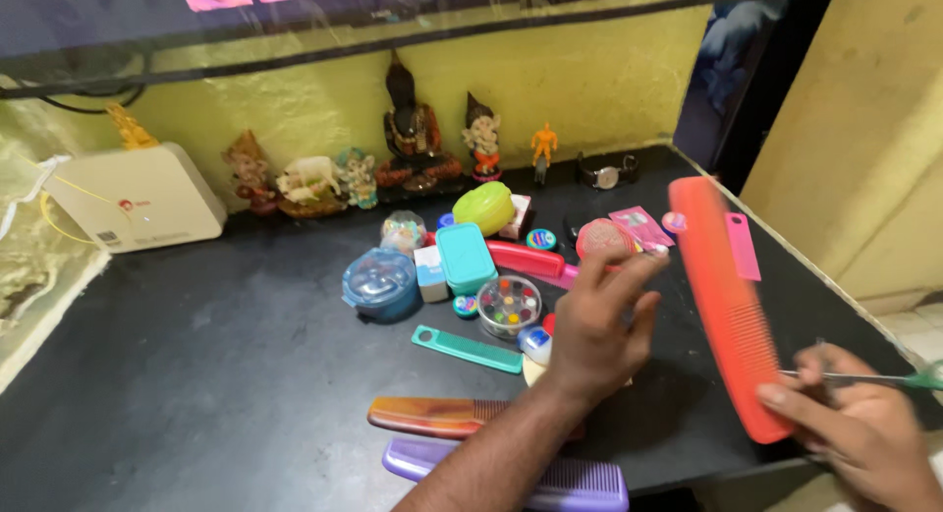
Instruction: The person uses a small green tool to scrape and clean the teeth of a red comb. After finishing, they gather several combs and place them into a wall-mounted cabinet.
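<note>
Head view, looking down at a black shelf (pixel 196 355) set against a yellow wall.

Right hand (pixel 864 438) — low at the right edge, past the shelf's front corner. Its fingers are closed around the lower end of a long red comb (pixel 729 301), which stands tilted, teeth facing right, its upper end raised over the right part of the shelf. The same hand also pinches a thin metal tool with a green tip (pixel 884 377), lying roughly level and pointing right; what kind of tool, I cannot tell.

Left hand (pixel 594 330) — held over the middle of the shelf, fingers loosely spread and slightly curled, gripping nothing. It is blurred. The fingertips lie near a round pink item (pixel 601 237) and just left of the red comb, not touching it.

Below the left forearm, at the shelf's front: a brown comb (pixel 432 416) and, nearer the edge, a purple comb (pixel 565 483). Left of the hand, a teal comb (pixel 467 349) lies flat.

Clutter behind the hand — a round clear box of coloured dots (pixel 509 307), a teal rectangular box (pixel 466 257), a blue round lidded container (pixel 380 283), a lime-green case (pixel 483 207), a pink flat comb (pixel 743 245).

Along the wall: small figurines (pixel 413 129), a wristwatch (pixel 606 172), a white box-shaped device (pixel 138 198) at far left.
</note>
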